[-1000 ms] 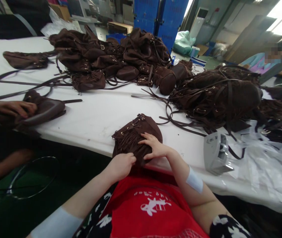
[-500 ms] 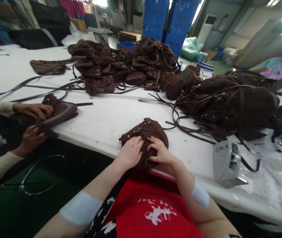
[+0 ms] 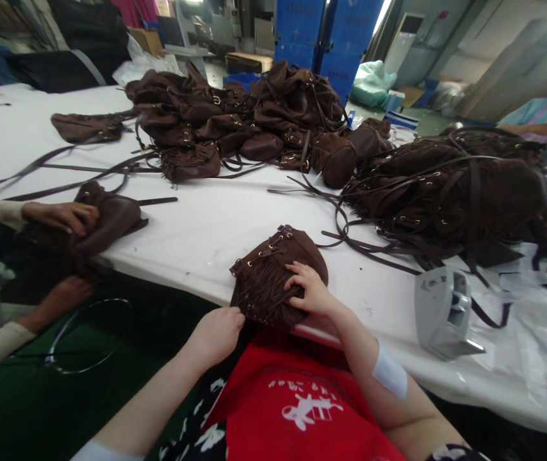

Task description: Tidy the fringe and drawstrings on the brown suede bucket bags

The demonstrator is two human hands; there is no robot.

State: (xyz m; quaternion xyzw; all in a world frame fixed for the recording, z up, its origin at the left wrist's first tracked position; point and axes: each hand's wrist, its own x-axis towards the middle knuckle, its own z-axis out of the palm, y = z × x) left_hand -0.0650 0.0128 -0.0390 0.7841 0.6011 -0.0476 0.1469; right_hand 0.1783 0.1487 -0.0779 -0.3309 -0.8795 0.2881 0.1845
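A dark brown fringed bag [image 3: 273, 275] with gold eyelets and a laced cord lies at the table's near edge, in front of my red apron. My right hand [image 3: 309, 291] rests on its fringe with bent fingers, gripping it from the right side. At the bag's lower left corner, my left hand [image 3: 218, 336] is closed, its fingertips pinched at the edge of the fringe. Exactly which strand or edge they hold is too small to make out.
Brown bags are heaped at the back [image 3: 196, 121] and in another pile [image 3: 456, 198] on the right, straps trailing. A grey device [image 3: 441, 314] stands beside clear plastic bags [image 3: 533, 333]. On the left, a co-worker's hands [image 3: 65, 218] handle another brown bag [image 3: 110, 218].
My left hand has moved off the top of the bag, down and left to its lower corner. The fringe now lies spread out. My right hand has stayed almost in place.
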